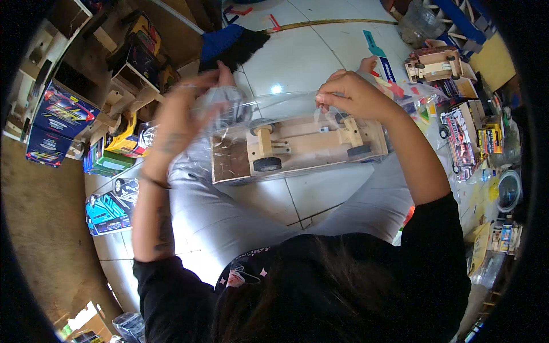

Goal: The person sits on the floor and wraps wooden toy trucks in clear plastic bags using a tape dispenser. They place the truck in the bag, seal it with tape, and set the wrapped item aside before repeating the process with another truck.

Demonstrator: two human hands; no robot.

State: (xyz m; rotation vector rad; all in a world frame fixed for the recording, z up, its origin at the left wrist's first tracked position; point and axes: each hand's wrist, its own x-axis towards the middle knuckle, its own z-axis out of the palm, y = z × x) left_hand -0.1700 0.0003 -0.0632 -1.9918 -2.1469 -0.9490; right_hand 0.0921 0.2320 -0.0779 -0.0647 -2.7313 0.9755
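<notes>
A wooden toy truck [309, 143] lies wheels up across my legs, inside clear plastic film [269, 104]. Its black wheels and pale wooden axle blocks face me. At the far right edge of the truck, my right hand [354, 94] is closed in a pinch on the clear film, whose strip hangs down from the fingertips. My left hand [183, 111] is raised beside the truck's left end. Motion smears its fingers, so I cannot make out whether it holds anything.
Boxed toys [63, 114] and wooden parts are stacked at the left. A blue broom [229, 46] with black bristles lies ahead on the white tiles. Another upturned wooden truck [434, 67] is at the far right, above a printed toy truck [457, 137] and a clear tub [509, 188].
</notes>
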